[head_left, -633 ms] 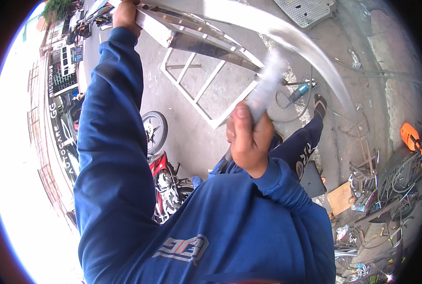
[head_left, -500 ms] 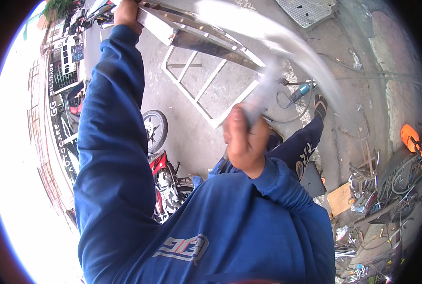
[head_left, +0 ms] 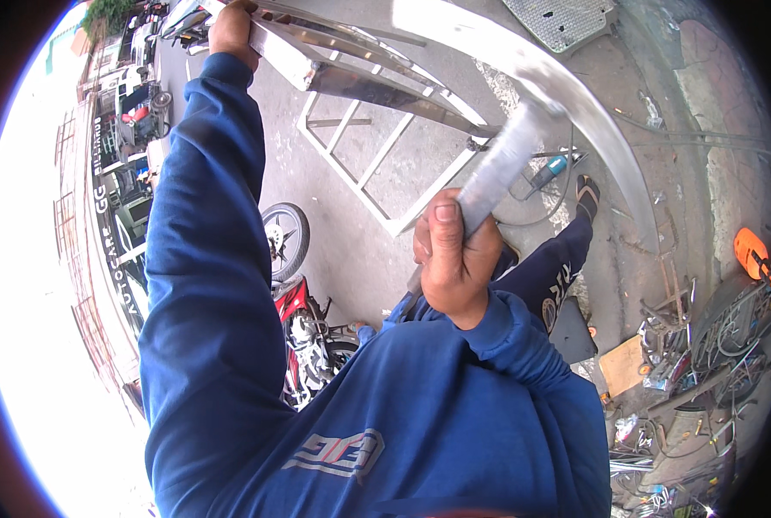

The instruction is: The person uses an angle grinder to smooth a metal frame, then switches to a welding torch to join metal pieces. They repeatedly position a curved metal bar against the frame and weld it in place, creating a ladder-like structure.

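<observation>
My left hand (head_left: 232,36) is raised at the upper left, its fingers wrapped round the corner of a shiny metal frame (head_left: 364,86) held above the ground. In front of my body, my right hand (head_left: 456,259) is closed with the thumb on top. It grips the flat metal shank of a T-shaped metal piece (head_left: 502,168), whose far end meets a wide curved silvery strip. That strip arcs from the top of the view down to the right. Part of the raised frame runs out of view at the top.
A pale welded frame (head_left: 394,216) lies on the concrete. Near my sandalled foot (head_left: 586,194) is a teal power tool (head_left: 548,173) with its cord. A red motorcycle (head_left: 299,345) stands left; scrap metal (head_left: 705,345), cardboard (head_left: 623,367) and an orange object (head_left: 751,252) lie right.
The T-shaped piece was smeared by motion and now shows more sharply, its curved strip reaching farther right and down. My right hand has shifted slightly right. My left hand keeps its hold.
</observation>
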The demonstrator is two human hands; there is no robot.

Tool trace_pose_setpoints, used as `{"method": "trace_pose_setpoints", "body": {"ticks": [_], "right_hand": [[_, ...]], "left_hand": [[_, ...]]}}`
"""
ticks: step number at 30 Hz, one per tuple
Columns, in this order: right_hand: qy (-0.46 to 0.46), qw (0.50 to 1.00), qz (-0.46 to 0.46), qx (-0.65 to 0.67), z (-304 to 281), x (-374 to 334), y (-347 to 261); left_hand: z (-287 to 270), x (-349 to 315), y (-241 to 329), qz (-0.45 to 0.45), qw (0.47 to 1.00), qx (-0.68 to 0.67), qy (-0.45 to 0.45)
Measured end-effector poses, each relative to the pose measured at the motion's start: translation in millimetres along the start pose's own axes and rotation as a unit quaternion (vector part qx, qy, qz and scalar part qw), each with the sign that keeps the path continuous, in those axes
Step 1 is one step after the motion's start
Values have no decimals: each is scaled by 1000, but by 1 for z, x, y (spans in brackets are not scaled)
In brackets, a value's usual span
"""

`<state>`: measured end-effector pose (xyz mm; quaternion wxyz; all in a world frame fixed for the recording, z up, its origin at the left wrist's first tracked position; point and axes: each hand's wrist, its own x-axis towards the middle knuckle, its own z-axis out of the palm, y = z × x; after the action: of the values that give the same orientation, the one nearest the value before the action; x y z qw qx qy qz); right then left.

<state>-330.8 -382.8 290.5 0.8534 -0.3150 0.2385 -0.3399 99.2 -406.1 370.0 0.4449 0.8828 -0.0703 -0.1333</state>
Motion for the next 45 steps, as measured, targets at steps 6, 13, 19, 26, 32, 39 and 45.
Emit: {"method": "trace_pose_setpoints", "body": {"ticks": [6,13,19,26,32,39,45], "right_hand": [[-45,991,119,-45,-9,7,-12],[-133,975,149,-96,-25,19,-36],[-142,974,154,-83,-38,35,-56],[-156,965,198,-70,-48,51,-76],[-188,952,203,-130,-49,52,-80],[-217,953,168,-126,-53,53,-80],[-193,963,174,-77,-55,56,-84]], "left_hand": [[1,-4,-3,-29,999,-16,-1],[1,-32,4,-29,999,26,3],[13,-53,9,-66,994,-52,76],[-5,-42,3,-58,996,-20,64],[-17,-34,1,-57,998,22,31],[-13,-39,6,-92,994,31,40],[-1,-48,5,-84,990,-92,67]]}}
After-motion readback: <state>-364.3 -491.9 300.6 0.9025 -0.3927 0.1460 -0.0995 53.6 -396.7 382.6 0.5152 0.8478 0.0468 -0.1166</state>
